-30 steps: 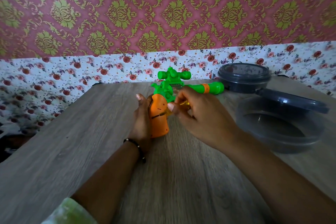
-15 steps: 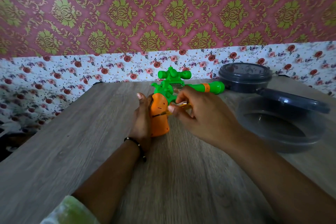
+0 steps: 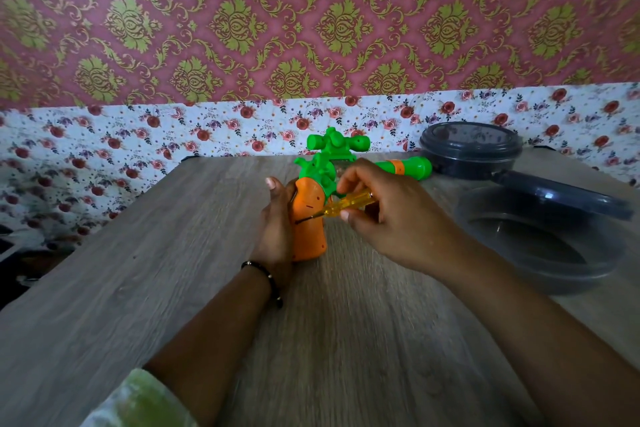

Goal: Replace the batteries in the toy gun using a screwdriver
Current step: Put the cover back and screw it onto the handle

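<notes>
A green toy gun (image 3: 322, 163) with an orange grip (image 3: 310, 229) lies on the wooden table (image 3: 138, 270), its barrel pointing right. My left hand (image 3: 277, 229) wraps round the left side of the orange grip and steadies it. My right hand (image 3: 391, 218) pinches a screwdriver with a clear yellow handle (image 3: 349, 205). Its thin metal tip touches the orange grip at the battery cover. No batteries are in view.
A dark lidded round container (image 3: 471, 154) stands at the back right. In front of it sits an open translucent grey container (image 3: 540, 246) with its dark lid (image 3: 568, 199) leaning on the rim. A floral-papered wall runs behind the table's far edge.
My right hand has drawn back a little to the right, so more of the yellow screwdriver handle shows. The left hand and the toy gun have stayed put.
</notes>
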Tool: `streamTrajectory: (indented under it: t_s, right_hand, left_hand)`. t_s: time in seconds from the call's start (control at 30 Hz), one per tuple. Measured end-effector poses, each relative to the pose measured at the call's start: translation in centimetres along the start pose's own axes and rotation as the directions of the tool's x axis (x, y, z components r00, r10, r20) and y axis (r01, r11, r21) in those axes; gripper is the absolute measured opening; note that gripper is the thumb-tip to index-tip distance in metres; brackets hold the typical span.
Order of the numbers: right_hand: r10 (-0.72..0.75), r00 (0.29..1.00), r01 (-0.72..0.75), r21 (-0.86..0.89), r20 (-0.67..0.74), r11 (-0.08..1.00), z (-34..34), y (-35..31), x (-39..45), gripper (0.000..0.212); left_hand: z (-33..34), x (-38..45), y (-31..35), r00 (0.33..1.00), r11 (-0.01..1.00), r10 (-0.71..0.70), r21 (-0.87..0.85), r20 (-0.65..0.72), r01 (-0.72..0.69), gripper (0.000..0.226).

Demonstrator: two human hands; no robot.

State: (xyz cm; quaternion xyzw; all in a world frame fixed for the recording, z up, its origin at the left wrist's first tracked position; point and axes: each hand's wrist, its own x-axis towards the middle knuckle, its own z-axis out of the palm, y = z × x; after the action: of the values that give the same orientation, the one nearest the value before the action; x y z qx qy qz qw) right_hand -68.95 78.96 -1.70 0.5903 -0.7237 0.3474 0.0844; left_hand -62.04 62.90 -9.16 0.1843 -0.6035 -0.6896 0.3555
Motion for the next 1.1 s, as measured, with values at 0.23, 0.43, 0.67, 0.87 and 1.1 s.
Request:
streamTrajectory:
  t_s: [0.23,0.43,0.67,0.87,1.1]
  right_hand:
    - [-0.010,0.991,-0.026,-0.258,-0.137,0.966,0.4,-0.5,-0.2,0.045]
    - [-0.072,0.997,0.073,-0.093,0.018,0.993,0.3,-0.5,-0.1,0.019]
    - [-0.109,0.993,0.095,-0.210,-0.053,0.973,0.3,-1.2,-0.3,0.033]
    - [-0.034,0.989,0.006,-0.190,-0.147,0.982,0.3,-1.3,-0.2,0.042]
    - [0.027,0.999,-0.029,0.085,0.026,0.996,0.0,-0.6,-0.2,0.023]
  left_hand:
    - [0.1,-0.1,0.1,1.000,1.000,0.015,0.004,0.026,-0.015,0.090]
    - [0.1,-0.4,0.3,0.998,0.999,0.035,0.016,0.046,-0.036,0.093]
    - [0.2,-0.6,0.4,0.998,0.996,0.063,0.056,0.030,-0.064,0.077]
    - [0.2,-0.5,0.4,1.000,1.000,0.014,0.026,0.026,-0.015,0.091]
    - [0.3,-0.6,0.5,1.000,1.000,-0.012,-0.026,0.000,0.012,0.087]
